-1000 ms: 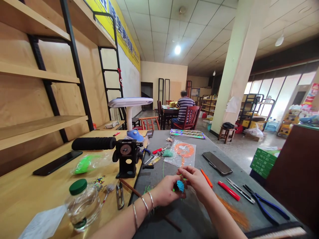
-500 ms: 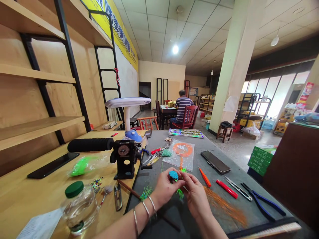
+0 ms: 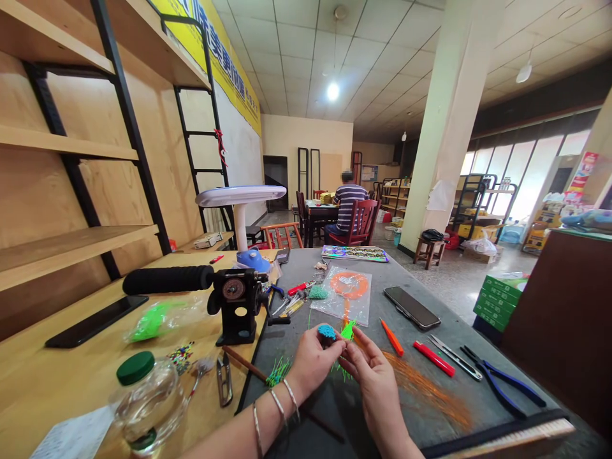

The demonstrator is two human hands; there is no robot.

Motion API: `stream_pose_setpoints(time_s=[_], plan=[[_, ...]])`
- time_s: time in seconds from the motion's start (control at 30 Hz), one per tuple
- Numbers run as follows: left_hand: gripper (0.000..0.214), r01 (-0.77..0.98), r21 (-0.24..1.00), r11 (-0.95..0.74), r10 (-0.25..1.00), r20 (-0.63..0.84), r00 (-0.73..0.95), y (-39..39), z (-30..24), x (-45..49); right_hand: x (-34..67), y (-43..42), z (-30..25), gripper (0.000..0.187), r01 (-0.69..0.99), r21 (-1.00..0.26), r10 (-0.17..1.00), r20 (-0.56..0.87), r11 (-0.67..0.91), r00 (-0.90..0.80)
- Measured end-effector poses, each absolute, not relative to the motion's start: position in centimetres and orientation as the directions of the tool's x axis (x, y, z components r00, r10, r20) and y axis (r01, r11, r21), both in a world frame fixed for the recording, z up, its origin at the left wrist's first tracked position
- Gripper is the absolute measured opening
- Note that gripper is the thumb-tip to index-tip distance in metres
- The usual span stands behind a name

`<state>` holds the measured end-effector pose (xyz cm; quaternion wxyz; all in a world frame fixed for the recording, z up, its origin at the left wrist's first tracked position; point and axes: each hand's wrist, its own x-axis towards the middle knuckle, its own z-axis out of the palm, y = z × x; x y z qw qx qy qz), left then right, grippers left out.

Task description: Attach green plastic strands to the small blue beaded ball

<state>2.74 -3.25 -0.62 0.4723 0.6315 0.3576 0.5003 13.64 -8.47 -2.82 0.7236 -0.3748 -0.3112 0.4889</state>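
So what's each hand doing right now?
Left hand: closed, holding the blue-topped piece.
Right hand: fingers bent beside the bright green strands; whether it grips them cannot be told.

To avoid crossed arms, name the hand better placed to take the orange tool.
Probably the right hand: it lies nearer the orange tool; the left hand holds the blue piece.

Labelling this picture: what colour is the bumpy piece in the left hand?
The bumpy piece is bright blue; head view.
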Motion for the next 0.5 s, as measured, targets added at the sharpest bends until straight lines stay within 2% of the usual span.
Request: stream_pose_setpoints(time_s=[0.5], plan=[[0.01, 0.016, 0.95, -0.312, 0.929, 0.301, 0.215, -3.21, -0.52, 2.67, 13.51, -8.15, -3.2, 0.061, -0.448, -0.861, 0.933, 0.08, 0.242, 0.351]])
